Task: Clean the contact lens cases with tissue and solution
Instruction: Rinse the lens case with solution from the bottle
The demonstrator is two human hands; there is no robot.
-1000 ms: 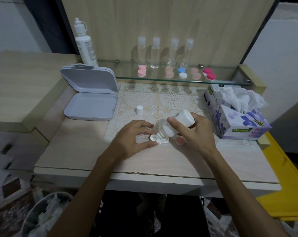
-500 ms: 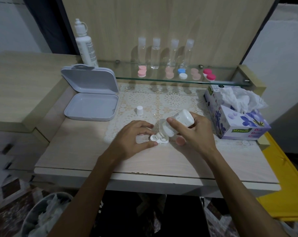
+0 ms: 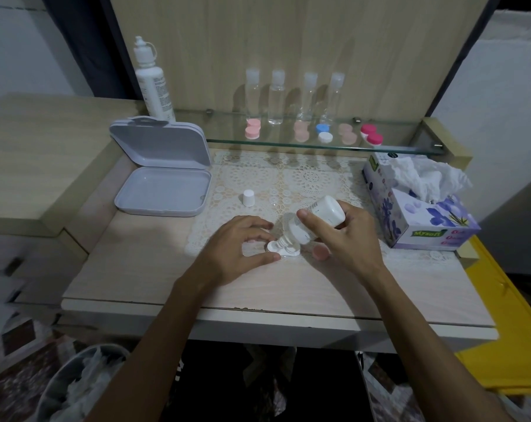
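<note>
step: solution going into open white lens case (image 3: 281, 250) on the worktop (image 3: 288, 287); looks like the wetting stage, early in the job
right hand (image 3: 345, 239): grip wrapped round small solution bottle (image 3: 314, 219), tipped nozzle-down, tip at or just over the case; flow not visible
left hand (image 3: 242, 248): fingertips and thumb pinch the case's left edge, steadying it on the lace mat (image 3: 288, 181)
caps: pink cap (image 3: 320, 251) lies just right of the case, under the right hand; bottle's white cap (image 3: 249, 197) stands apart on the mat
tissue box (image 3: 422, 205): right side of the worktop, sheet sticking out, no tissue in either hand, so wiping not yet begun
queue: five more cases on glass shelf (image 3: 380, 147), all capped, look untouched: pink pair (image 3: 252, 130), peach (image 3: 301, 132), blue/white (image 3: 323, 134), peach (image 3: 348, 134), magenta (image 3: 370, 135)
left to do, my read: wipe this case, recap, repeat for the shelf set
other: large bottle (image 3: 151, 83) and open grey box (image 3: 163, 178) at left, idle
</note>
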